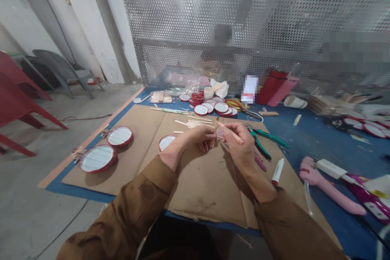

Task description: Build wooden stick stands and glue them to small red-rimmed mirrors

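Over the middle of the cardboard, my left hand (204, 137) pinches a flat wooden craft stick (216, 124) held upright. My right hand (241, 143) is closed beside it, its fingertips at a small multicoloured patterned piece (219, 131) against the stick. A slender pale pink thing lies along those right fingers; I cannot make out its kind. Loose craft sticks (195, 123) are scattered just beyond my hands. A red-rimmed white disc (167, 142) lies partly hidden behind my left wrist. Teal-handled pliers (261, 144) rest right of my right hand.
Two red-rimmed discs with sticks (99, 158) sit on the cardboard (207, 191) at left. More lids (210, 107) pile up at the back, near a phone (250, 89) and bottles (272, 85). A marker (278, 171) and pink glue gun (332, 193) lie at right.
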### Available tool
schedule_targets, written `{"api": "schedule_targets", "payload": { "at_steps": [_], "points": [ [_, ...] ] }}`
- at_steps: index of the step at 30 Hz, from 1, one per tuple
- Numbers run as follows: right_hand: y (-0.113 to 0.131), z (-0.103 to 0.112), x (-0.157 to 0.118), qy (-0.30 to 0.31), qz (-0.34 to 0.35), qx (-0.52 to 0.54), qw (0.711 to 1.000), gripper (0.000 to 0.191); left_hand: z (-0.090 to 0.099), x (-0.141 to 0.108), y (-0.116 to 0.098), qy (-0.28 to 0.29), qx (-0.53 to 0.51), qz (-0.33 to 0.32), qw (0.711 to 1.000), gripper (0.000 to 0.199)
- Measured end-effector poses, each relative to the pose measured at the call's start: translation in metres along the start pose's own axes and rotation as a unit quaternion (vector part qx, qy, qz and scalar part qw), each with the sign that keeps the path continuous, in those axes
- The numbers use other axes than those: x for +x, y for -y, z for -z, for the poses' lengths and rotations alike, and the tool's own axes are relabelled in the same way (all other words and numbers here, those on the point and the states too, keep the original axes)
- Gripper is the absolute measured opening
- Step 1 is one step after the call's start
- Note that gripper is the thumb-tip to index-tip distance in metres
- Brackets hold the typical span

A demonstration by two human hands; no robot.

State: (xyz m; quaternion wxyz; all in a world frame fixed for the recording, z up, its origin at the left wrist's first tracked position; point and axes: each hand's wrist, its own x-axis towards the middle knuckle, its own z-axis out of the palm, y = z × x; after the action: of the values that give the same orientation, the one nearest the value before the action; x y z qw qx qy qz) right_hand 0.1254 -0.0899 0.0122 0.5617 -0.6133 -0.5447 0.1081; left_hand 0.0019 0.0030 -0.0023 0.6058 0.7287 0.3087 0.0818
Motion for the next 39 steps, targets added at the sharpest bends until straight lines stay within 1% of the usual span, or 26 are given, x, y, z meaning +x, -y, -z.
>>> {"api": "schedule_targets", "payload": {
  "at_steps": [4, 6, 10, 15, 17, 22, 27, 30, 33, 36, 39],
  "points": [
    [0.0006, -0.0004, -0.0005, 0.016, 0.022, -0.008, 1.000, 0.034, 0.0007, 0.0010, 0.0004, 0.005, 0.000, 0.004, 1.000, 0.026],
    [-0.0002, -0.0004, -0.0006, 0.024, 0.021, -0.003, 0.999, 0.034, 0.0012, 0.0008, 0.0002, 0.008, 0.003, 0.004, 1.000, 0.027],
    [-0.0014, -0.0008, -0.0007, 0.017, 0.021, 0.000, 1.000, 0.033, 0.0011, -0.0008, -0.0012, 0.007, -0.002, -0.008, 1.000, 0.025],
    [-0.0021, -0.0017, -0.0006, 0.048, 0.015, -0.014, 0.999, 0.031, 0.0014, -0.0014, -0.0029, 0.009, 0.005, 0.001, 1.000, 0.026],
    [-0.0028, -0.0021, -0.0004, 0.050, 0.014, -0.017, 0.998, 0.031, 0.0020, -0.0008, -0.0026, 0.013, 0.006, 0.000, 1.000, 0.028],
    [-0.0046, -0.0020, -0.0002, 0.033, 0.010, -0.015, 0.999, 0.032, 0.0024, 0.0004, -0.0010, 0.020, 0.003, -0.011, 1.000, 0.031],
    [-0.0044, -0.0018, -0.0007, 0.029, 0.020, -0.017, 0.999, 0.032, 0.0019, 0.0005, -0.0012, 0.017, 0.006, -0.005, 1.000, 0.032],
    [-0.0047, -0.0019, -0.0006, 0.031, 0.012, -0.024, 0.999, 0.033, 0.0024, 0.0002, -0.0009, 0.018, 0.009, 0.000, 1.000, 0.033],
    [-0.0046, -0.0006, 0.0003, 0.004, 0.005, -0.027, 1.000, 0.033, 0.0025, 0.0000, 0.0001, 0.017, 0.006, -0.005, 1.000, 0.033],
    [-0.0038, 0.0013, 0.0013, -0.021, -0.017, -0.010, 1.000, 0.033, 0.0018, 0.0007, 0.0013, 0.012, 0.006, -0.006, 1.000, 0.033],
    [-0.0048, 0.0008, 0.0015, -0.013, -0.020, 0.013, 1.000, 0.033, 0.0011, 0.0022, 0.0023, 0.004, 0.003, 0.001, 1.000, 0.033]
  ]
}}
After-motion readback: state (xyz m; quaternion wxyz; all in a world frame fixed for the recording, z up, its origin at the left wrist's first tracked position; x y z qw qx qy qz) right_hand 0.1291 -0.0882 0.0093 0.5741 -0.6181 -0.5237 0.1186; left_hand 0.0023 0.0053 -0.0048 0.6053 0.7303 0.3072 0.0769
